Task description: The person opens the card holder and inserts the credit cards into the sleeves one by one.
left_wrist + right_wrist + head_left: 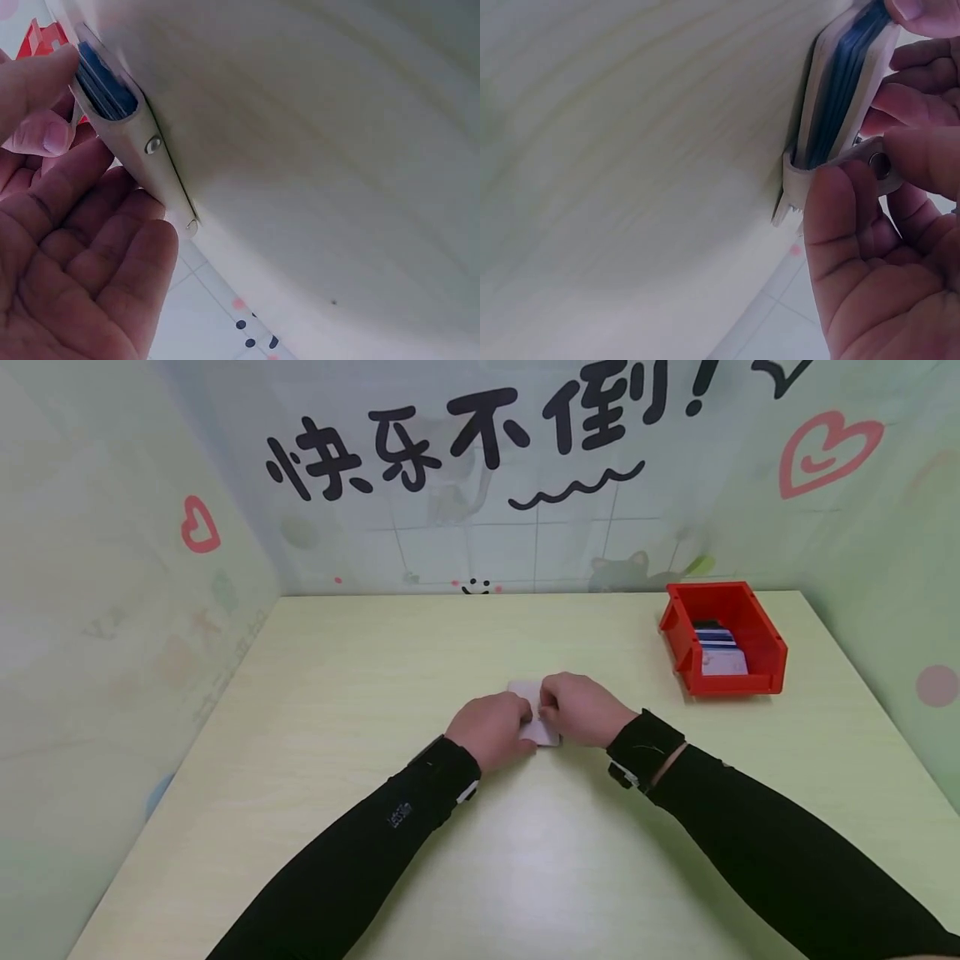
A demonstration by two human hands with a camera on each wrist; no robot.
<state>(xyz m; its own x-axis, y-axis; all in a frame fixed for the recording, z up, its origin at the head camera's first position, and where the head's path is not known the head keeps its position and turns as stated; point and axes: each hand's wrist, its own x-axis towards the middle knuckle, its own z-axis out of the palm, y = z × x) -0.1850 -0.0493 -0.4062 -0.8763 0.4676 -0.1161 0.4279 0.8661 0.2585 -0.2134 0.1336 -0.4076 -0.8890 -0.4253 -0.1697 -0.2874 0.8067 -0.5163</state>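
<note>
A pale card holder (543,732) lies on the table between both hands in the head view. Blue card-like sleeves (109,86) show inside its edge in the left wrist view. My left hand (491,727) grips the holder, thumb on top and fingers along its side. With thumb and fingers, my right hand (587,708) pinches a small strap (862,156) that has a metal snap (880,164); the strap stands out from the holder's end. Another snap (153,144) shows on the holder's edge in the left wrist view.
A red open bin (772,664) with a stack of cards (723,662) in it stands at the table's back right. Printed panels (450,552) rise behind the table and along both sides.
</note>
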